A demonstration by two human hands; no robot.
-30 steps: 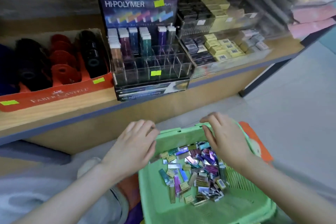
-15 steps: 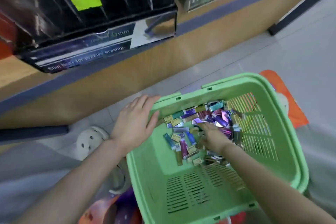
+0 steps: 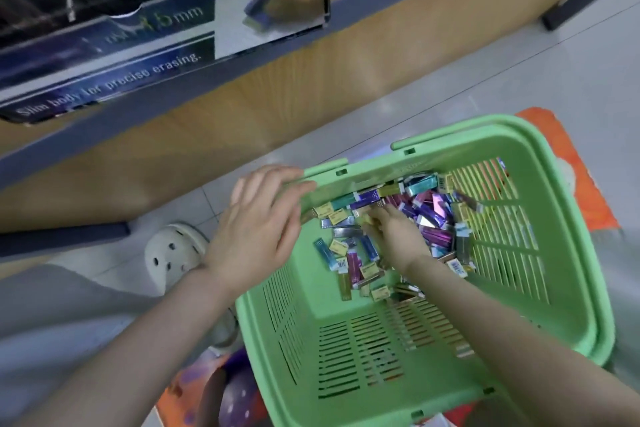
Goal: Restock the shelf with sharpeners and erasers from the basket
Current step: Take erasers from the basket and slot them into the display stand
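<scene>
The left hand (image 3: 256, 229) lay flat on the green slotted plastic basket's (image 3: 467, 140) rim. The right hand (image 3: 394, 236) dug curled fingers (image 3: 374, 218) into the small colourful packets (image 3: 433, 218) beneath it; I could not tell whether it held one.

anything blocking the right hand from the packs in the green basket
Nothing visible does. The right hand is down inside the open-topped green basket, fingers in the pile of small packs. The left hand rests on the rim, clear of the pile. Whether a pack is gripped cannot be told.
</scene>
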